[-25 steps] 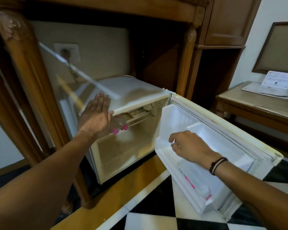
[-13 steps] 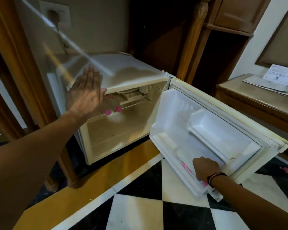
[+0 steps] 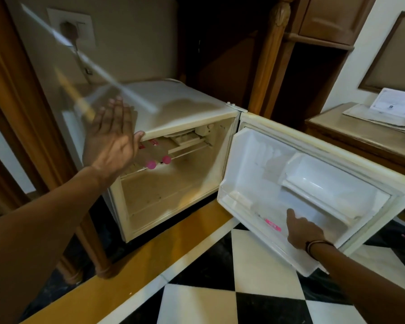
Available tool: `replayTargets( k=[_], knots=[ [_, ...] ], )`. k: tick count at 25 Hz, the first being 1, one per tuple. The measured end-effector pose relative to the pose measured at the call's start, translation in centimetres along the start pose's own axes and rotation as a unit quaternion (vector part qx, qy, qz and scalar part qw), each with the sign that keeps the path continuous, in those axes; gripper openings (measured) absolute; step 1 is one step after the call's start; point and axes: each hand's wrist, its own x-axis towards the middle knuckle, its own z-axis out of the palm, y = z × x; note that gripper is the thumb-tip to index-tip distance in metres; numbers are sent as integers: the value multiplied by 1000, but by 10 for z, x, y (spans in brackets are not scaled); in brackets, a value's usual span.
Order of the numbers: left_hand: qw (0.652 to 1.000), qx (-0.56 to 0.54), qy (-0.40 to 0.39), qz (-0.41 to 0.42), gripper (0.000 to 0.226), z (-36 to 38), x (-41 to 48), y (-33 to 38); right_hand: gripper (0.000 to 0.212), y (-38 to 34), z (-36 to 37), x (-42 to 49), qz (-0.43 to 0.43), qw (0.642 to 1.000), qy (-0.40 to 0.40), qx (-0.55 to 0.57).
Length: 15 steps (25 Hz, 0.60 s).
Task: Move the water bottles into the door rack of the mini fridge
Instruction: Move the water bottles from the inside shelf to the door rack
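Left hand (image 3: 111,139) flat; right hand (image 3: 304,232) touches door rack (image 3: 255,228).

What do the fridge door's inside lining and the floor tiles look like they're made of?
The door lining looks like moulded white plastic, semi-glossy: rounded formed ridges and soft highlights. The floor tiles look like polished stone or glazed ceramic, black and white, with a faint sheen; I can't tell which.

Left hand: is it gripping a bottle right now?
No. The left hand is open and flat against the mini fridge top edge; the pink-capped bottles lie on the shelf inside.
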Motion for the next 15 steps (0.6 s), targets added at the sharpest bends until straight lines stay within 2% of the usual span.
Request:
replayTargets(
  k=[4,7,11,15],
  knots=[
    [1000,-27,9,-13,74,8,0,0,51,-60,-29,1,-62,993,103,-2],
    [998,-57,8,-28,75,13,1,0,48,-107,-57,16,-85,985,145,25],
    [998,-55,12,-35,77,19,3,1,28,-130,-91,62,-62,973,182,130],
    [998,-48,17,-42,75,23,3,0,32,-122,-96,110,-5,950,203,236]
  ],
)
